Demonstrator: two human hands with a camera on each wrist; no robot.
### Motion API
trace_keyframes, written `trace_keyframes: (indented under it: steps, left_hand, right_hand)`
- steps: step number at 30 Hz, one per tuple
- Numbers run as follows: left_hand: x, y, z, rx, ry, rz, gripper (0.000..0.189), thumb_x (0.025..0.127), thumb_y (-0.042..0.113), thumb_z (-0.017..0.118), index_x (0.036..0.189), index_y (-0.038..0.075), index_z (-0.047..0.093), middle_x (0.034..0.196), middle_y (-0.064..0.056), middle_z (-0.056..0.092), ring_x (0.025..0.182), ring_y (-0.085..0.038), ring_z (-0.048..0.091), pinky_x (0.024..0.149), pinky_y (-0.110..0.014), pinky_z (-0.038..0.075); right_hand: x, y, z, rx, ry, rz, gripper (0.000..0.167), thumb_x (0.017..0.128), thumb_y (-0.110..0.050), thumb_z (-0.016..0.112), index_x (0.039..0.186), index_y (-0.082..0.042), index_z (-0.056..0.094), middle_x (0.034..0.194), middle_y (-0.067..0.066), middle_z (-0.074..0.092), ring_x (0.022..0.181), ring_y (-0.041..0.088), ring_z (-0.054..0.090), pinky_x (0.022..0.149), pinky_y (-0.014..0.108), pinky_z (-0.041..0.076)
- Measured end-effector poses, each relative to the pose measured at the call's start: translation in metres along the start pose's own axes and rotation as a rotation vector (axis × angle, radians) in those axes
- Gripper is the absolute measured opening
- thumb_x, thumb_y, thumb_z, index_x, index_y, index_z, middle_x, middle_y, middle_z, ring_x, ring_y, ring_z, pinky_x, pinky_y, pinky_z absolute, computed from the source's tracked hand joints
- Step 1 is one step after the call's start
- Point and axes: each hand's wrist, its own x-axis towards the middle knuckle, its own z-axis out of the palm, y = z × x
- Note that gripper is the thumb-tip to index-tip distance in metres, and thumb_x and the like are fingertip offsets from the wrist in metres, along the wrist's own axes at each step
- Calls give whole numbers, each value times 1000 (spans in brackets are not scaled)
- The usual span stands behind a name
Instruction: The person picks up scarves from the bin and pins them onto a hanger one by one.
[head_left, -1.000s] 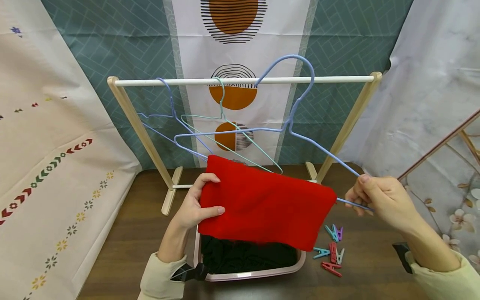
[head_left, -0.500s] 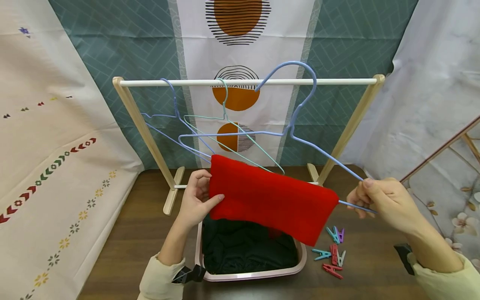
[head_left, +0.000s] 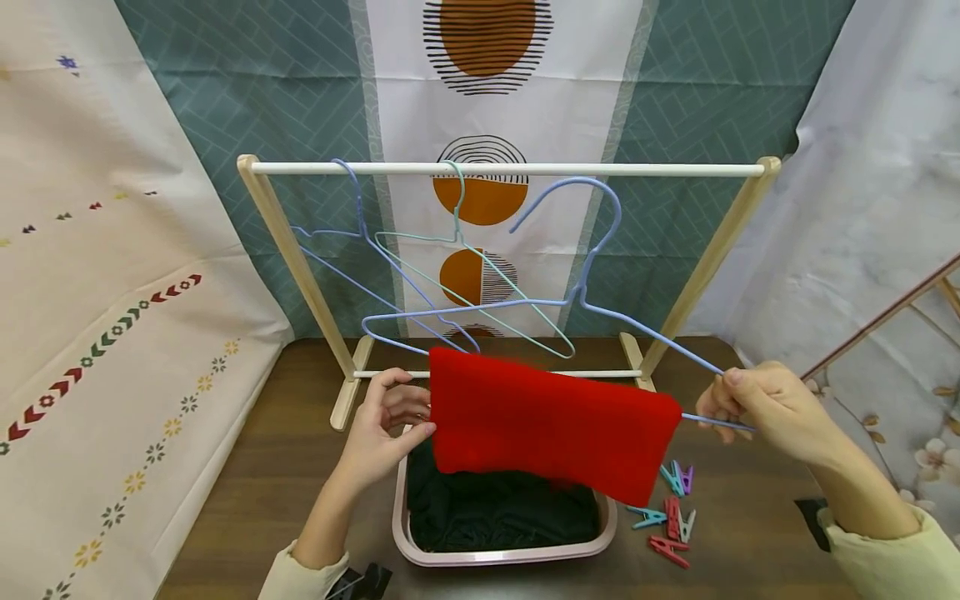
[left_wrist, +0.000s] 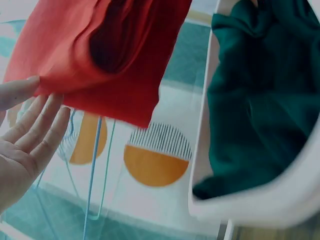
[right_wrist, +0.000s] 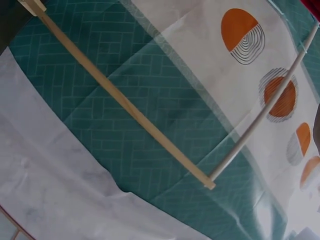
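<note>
In the head view, my right hand (head_left: 772, 408) grips the right corner of a blue clothes hanger (head_left: 637, 321). A folded red cloth (head_left: 555, 425) hangs over the hanger's lower bar, its layers showing in the left wrist view. At the cloth's left edge is my left hand (head_left: 382, 433), thumb tip right at the fabric. The left wrist view shows that hand's fingers (left_wrist: 37, 125) nearly straight, tips at the edge of the red cloth (left_wrist: 115, 95). The hanger's hook stands below the rack's top rod. The right wrist view shows just a red corner of cloth.
A rack with a white rod (head_left: 660, 170) stands behind, holding a blue hanger (head_left: 360, 225) and a mint-green hanger (head_left: 459, 225). Below the cloth is a pink-rimmed basket (head_left: 517, 557) with dark green fabric (head_left: 487, 525). Several clothespins (head_left: 672, 517) lie to its right.
The hanger and cloth have come down, so the hook dropped below the rod. My left hand has slid left off the cloth's front to its edge. My right hand keeps its grip.
</note>
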Motion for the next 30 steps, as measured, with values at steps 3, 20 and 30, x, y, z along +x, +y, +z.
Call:
trace_keyframes:
  steps: [3, 20, 30]
  left_hand:
    - [-6, 2, -12, 10, 24, 4, 58, 73, -23, 60, 120, -10, 29, 100, -4, 62, 81, -17, 63, 71, -26, 52]
    - [41, 47, -67, 414, 274, 233, 28, 76, -17, 54, 104, -11, 57, 89, -6, 63, 80, -5, 58, 70, -14, 45]
    - [87, 58, -82, 413, -274, -88, 23, 97, 7, 40, 103, -3, 60, 92, -12, 64, 77, -9, 63, 64, -31, 53]
  right_hand:
    - [-3, 4, -2, -3, -18, -17, 39, 94, 13, 23, 63, -2, 41, 62, 7, 52, 53, 13, 54, 41, 26, 37]
    - [8, 28, -2, -50, -78, 32, 41, 92, 14, 24, 62, -4, 45, 56, 6, 48, 51, 13, 55, 44, 24, 42]
    - [35, 34, -7, -55, -115, 128, 41, 95, 9, 24, 59, -2, 42, 55, 10, 50, 47, 16, 54, 38, 27, 39]
